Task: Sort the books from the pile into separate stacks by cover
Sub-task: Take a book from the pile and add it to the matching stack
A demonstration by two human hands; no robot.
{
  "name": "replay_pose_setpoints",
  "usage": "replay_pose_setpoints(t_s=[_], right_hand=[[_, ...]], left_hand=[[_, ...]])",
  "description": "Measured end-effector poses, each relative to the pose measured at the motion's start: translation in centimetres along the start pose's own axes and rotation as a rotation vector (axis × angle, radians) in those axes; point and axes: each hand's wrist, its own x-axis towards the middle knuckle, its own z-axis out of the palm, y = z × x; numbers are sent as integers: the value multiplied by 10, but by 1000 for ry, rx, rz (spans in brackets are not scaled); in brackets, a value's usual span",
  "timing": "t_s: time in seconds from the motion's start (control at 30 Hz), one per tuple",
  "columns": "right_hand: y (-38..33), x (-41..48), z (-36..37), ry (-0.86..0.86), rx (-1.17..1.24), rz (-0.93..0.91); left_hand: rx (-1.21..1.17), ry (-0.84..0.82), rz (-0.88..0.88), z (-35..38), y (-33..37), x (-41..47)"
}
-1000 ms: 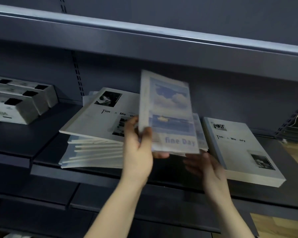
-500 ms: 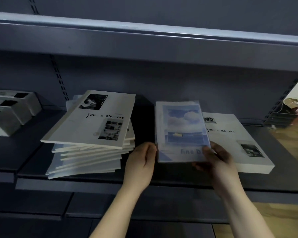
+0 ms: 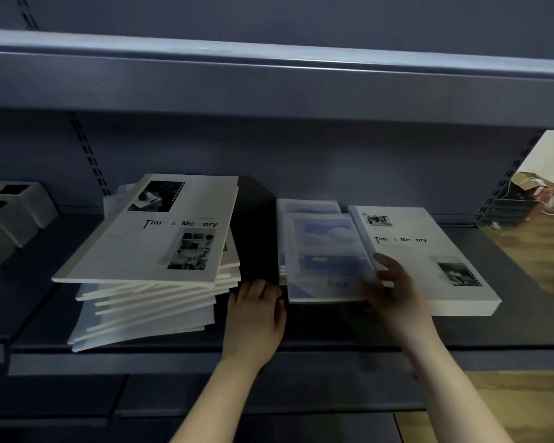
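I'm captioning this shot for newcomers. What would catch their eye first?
The slumped, fanned pile of books at the left of the shelf, topped by a white Time & Memory cover, stands out first. Mid-shelf, the right hand grips a sky-cover book lying on another, the left hand beside its left edge. A thick Time & Memory book lies to the right.
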Motion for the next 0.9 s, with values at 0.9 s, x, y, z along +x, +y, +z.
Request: replay_pose_setpoints(t_s=[0.9], right_hand=[[-13, 36, 27, -3, -359, -302]], left_hand=[[32, 21, -5, 6, -1, 0]])
